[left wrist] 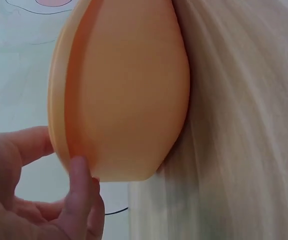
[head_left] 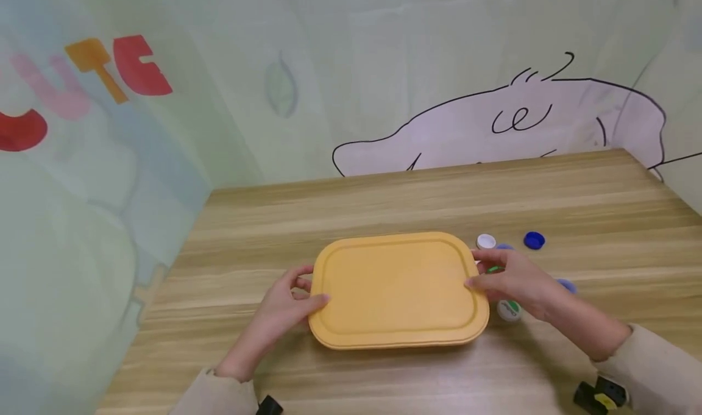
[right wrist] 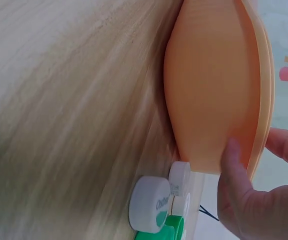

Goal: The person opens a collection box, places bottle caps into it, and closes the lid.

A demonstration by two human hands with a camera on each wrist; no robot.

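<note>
A yellow-orange lidded box [head_left: 400, 290] with rounded corners sits on the wooden table, lid uppermost. In both wrist views its smooth side wall [left wrist: 129, 90] runs down to the wood. My left hand [head_left: 285, 305] pinches the left end of the lid's rim, thumb on top and fingers tucked beneath. At the opposite end my right hand [head_left: 518, 284] holds the rim the same way, as the right wrist view shows from the side. What the box contains is hidden under the lid.
Several bottle caps lie around my right hand: a white cap [head_left: 485, 241], a dark blue cap [head_left: 534, 240], a white one with a green mark [head_left: 509, 310], a green cap [right wrist: 175, 225]. A printed cloth [head_left: 307, 55] hangs behind the table [head_left: 351, 211].
</note>
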